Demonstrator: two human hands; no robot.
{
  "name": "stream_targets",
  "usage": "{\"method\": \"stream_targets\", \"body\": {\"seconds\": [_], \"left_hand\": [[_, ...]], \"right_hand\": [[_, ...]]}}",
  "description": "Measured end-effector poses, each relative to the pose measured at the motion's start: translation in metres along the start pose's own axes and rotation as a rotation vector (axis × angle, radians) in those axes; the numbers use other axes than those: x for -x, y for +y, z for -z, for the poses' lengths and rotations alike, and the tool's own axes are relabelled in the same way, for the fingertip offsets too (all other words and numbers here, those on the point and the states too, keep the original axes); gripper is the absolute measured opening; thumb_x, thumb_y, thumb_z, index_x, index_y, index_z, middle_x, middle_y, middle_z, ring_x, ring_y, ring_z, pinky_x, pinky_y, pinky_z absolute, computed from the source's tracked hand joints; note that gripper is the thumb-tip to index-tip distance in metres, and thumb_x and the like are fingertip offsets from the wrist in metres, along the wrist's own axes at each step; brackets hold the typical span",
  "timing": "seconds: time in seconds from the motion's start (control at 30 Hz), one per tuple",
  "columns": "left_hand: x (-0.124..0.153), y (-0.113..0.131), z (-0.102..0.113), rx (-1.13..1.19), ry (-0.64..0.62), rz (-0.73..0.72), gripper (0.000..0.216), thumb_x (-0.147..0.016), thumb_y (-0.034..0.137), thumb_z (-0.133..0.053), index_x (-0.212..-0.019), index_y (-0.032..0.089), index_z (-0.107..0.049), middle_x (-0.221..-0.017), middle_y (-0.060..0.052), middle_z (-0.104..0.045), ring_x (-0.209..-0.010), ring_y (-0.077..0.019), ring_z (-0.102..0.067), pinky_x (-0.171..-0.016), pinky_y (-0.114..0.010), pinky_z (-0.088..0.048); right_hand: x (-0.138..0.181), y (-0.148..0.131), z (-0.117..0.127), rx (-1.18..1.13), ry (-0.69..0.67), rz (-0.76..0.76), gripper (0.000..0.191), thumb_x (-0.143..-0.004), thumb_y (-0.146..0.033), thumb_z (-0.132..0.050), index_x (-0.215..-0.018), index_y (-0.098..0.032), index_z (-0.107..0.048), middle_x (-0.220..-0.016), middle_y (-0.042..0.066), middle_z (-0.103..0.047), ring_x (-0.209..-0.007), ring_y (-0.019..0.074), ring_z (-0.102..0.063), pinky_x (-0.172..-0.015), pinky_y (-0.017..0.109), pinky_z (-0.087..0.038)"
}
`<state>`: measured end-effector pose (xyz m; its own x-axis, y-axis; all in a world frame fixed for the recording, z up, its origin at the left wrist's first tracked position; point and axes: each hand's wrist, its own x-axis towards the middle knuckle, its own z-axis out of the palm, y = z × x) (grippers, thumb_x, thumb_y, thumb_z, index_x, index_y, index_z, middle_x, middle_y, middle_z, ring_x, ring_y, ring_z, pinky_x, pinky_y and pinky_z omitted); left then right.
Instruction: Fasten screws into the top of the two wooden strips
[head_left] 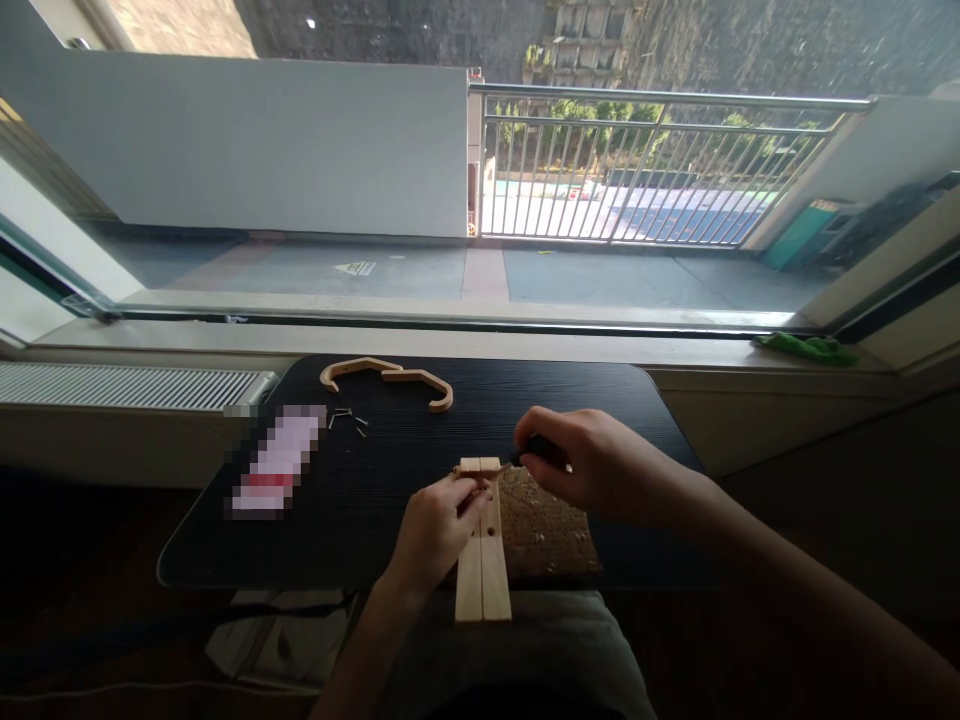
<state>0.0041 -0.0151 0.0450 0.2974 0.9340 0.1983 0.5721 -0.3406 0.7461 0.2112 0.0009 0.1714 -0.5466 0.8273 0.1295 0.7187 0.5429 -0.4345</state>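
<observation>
Resting on the black desk [630,400]: brown mat [551,525], showing mostly to the right of two pale wooden strips [471,575], set side by side and jutting past the near edge; farther back, two curved wooden pieces [367,363]; right hand [589,455], grip closed round a dark-handled tool [534,449], probably a screwdriver; left hand [435,525], grip bent over the strips' far end, hold hidden, cannot tell; leftward, loose screws [362,422]; apparently fastening or loosening; next, steady strips and aligned tool needed.

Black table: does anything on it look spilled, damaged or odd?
The pixelated patch on the table looks odd, hiding what lies there. Small fasteners lie scattered beside it; the wooden strips jut past the near edge. No spill shows.
</observation>
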Motion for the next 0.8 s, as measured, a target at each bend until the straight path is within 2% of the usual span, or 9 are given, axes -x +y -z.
{"method": "stream_targets", "body": {"seconds": [0.13,0.27,0.4,0.47,0.57,0.63,0.7,0.73,0.8], "left_hand": [[0.009,-0.001,0.005,0.113,0.123,0.025,0.015,-0.089,0.026,-0.057,-0.085,0.02,-0.07,-0.079,-0.003,-0.071,-0.068,-0.0161,-0.065,-0.064,-0.026,-0.051],[0.02,-0.005,0.015,0.383,0.291,0.187,0.016,-0.092,0.03,-0.053,-0.092,0.019,-0.065,-0.094,-0.005,-0.073,-0.071,-0.0147,-0.068,-0.065,-0.025,-0.055],[0.023,-0.017,0.017,0.437,0.341,0.303,0.016,-0.09,0.032,-0.057,-0.088,0.017,-0.064,-0.08,-0.003,-0.073,-0.063,-0.0136,-0.066,-0.061,-0.023,-0.054],[0.022,-0.024,0.014,0.397,0.353,0.317,0.018,-0.089,0.031,-0.056,-0.091,0.017,-0.066,-0.068,0.0,-0.068,-0.056,-0.0124,-0.061,-0.054,-0.021,-0.051],[0.022,-0.031,0.008,0.246,0.365,0.265,0.022,-0.09,0.029,-0.054,-0.098,0.017,-0.071,-0.058,0.003,-0.061,-0.048,-0.011,-0.054,-0.047,-0.02,-0.045],[0.021,-0.034,0.004,0.192,0.324,0.213,0.023,-0.09,0.028,-0.052,-0.097,0.018,-0.072,-0.059,0.003,-0.062,-0.048,-0.0109,-0.054,-0.048,-0.021,-0.045],[0.021,-0.036,0.002,0.191,0.294,0.198,0.023,-0.09,0.027,-0.052,-0.096,0.019,-0.073,-0.062,0.002,-0.065,-0.049,-0.0112,-0.057,-0.05,-0.021,-0.047],[0.021,-0.036,0.001,0.194,0.297,0.203,0.023,-0.09,0.027,-0.052,-0.096,0.019,-0.072,-0.063,0.002,-0.065,-0.05,-0.0112,-0.057,-0.05,-0.021,-0.047],[0.02,-0.037,0.001,0.194,0.31,0.217,0.022,-0.09,0.028,-0.053,-0.092,0.019,-0.072,-0.063,0.002,-0.066,-0.051,-0.0113,-0.058,-0.051,-0.021,-0.048]], "right_hand": [[0.018,0.021,-0.029,-0.368,0.217,-0.177,0.008,-0.086,-0.025,-0.056,-0.091,-0.019,-0.058,-0.06,-0.005,-0.054,-0.048,0.0085,-0.044,-0.048,0.021,-0.035],[0.033,0.039,-0.065,-0.699,0.41,-0.351,0.017,-0.084,-0.034,-0.064,-0.084,-0.019,-0.058,-0.058,-0.004,-0.055,-0.048,0.01,-0.049,-0.045,0.021,-0.039],[0.034,0.052,-0.084,-1.029,0.674,-0.475,0.022,-0.083,-0.038,-0.065,-0.074,-0.021,-0.054,-0.051,-0.007,-0.05,-0.04,0.0078,-0.043,-0.037,0.018,-0.031],[0.03,0.055,-0.084,-1.176,0.711,-0.498,0.022,-0.083,-0.037,-0.063,-0.072,-0.021,-0.051,-0.059,-0.004,-0.058,-0.045,0.0084,-0.049,-0.041,0.018,-0.037],[0.021,0.055,-0.077,-1.322,0.566,-0.452,0.015,-0.082,-0.031,-0.056,-0.075,-0.023,-0.045,-0.069,0.0,-0.067,-0.053,0.013,-0.059,-0.048,0.023,-0.044],[0.015,0.051,-0.073,-1.26,0.408,-0.437,0.01,-0.084,-0.029,-0.052,-0.093,-0.026,-0.049,-0.064,-0.005,-0.062,-0.045,0.0123,-0.052,-0.042,0.022,-0.038],[0.009,0.045,-0.072,-0.981,0.228,-0.419,0.029,-0.088,-0.026,-0.052,-0.116,-0.027,-0.051,-0.068,-0.006,-0.059,-0.045,0.0108,-0.048,-0.042,0.022,-0.035],[0.005,0.042,-0.073,-0.772,0.148,-0.376,0.035,-0.088,-0.025,-0.054,-0.122,-0.026,-0.053,-0.072,-0.004,-0.06,-0.051,0.0115,-0.051,-0.047,0.023,-0.038],[-0.002,0.034,-0.077,-0.405,0.02,-0.27,0.038,-0.084,-0.026,-0.064,-0.122,-0.025,-0.061,-0.088,0.002,-0.066,-0.073,0.0165,-0.062,-0.066,0.028,-0.047]]}}
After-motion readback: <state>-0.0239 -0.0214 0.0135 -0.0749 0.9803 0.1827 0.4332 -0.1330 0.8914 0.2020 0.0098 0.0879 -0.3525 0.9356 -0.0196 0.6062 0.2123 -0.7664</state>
